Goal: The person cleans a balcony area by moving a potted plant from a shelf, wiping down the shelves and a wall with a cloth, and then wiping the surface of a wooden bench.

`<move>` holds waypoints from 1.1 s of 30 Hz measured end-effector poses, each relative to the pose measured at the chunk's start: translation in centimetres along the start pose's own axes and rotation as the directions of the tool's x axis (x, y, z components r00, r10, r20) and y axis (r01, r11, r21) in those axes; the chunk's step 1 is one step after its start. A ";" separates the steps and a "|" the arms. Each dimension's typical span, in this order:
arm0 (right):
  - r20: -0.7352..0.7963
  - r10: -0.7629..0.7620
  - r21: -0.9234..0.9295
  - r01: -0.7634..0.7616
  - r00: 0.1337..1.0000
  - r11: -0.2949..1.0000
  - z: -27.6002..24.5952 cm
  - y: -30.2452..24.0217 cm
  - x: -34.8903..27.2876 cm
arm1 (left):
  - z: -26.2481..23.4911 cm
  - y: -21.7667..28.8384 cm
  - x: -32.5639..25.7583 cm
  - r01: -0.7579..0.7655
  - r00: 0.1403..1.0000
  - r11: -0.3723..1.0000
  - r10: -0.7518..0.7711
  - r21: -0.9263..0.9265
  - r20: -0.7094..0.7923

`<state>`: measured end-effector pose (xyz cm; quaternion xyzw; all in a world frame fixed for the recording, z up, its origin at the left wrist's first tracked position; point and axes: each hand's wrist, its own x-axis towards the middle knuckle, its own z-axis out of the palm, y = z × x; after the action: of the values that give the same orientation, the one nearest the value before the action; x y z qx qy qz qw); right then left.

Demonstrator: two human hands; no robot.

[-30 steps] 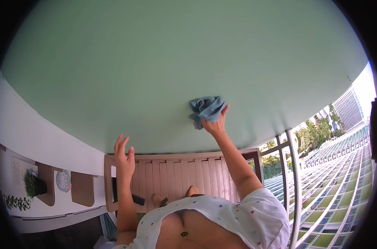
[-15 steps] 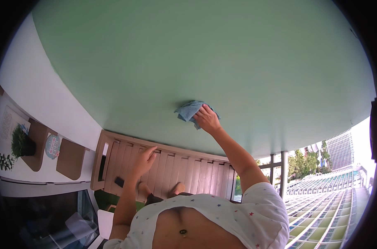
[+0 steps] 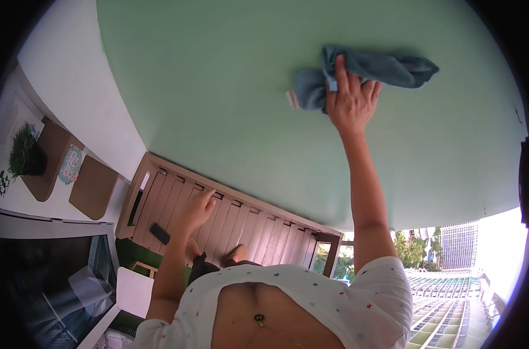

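Note:
High on the green wall (image 3: 218, 87), my right hand (image 3: 353, 107) presses a blue-grey cloth (image 3: 389, 67) flat to the surface with outstretched fingers. The cloth is bunched, with one long fold trailing to the right and a small pale tag on its left end. My right arm is stretched far up. Lower down, my left hand (image 3: 197, 210) hangs in the air in front of the wooden bench, holding nothing, its fingers loosely extended and the thumb side facing right.
My bare feet stand on the slatted wooden bench (image 3: 258, 227); a dark phone-like object (image 3: 159, 234) lies on it. To the left are brown shelves (image 3: 94, 187), a potted plant (image 3: 29, 154), a glass door (image 3: 55, 291) and a white chair (image 3: 134, 291). Tall buildings (image 3: 459, 247) appear beyond the right side.
My right hand has moved the cloth up and to the right along the wall, and the cloth has spread out longer. My left hand stays near the bench, slightly higher in view.

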<state>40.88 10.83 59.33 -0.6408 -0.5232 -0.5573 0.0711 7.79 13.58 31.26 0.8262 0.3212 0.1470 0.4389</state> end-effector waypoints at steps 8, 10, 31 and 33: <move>0.455 -0.627 0.320 0.541 0.632 0.778 7.3 -7.3 -21.9 | 3.0 -7.6 -2.6 0.024 0.989 0.999 -0.021 -0.022 0.144; 0.434 -0.414 0.228 0.346 0.801 0.910 5.9 -6.5 -16.0 | 2.8 -10.8 -4.1 0.118 0.993 0.973 -0.114 -0.199 0.030; 0.388 -0.836 0.300 0.805 0.388 0.512 10.8 -15.0 -16.6 | 3.2 -7.1 -1.7 0.014 0.995 0.998 -0.009 -0.054 0.096; 0.285 -0.657 0.301 0.586 0.698 0.753 10.2 -13.5 -11.1 | 2.6 -9.7 -2.2 0.009 0.999 0.999 -0.007 -0.042 0.050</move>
<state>39.16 17.17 40.18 -0.5094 -0.7626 -0.3638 -0.1631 3.59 14.48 21.94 0.8189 0.3105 0.1313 0.4645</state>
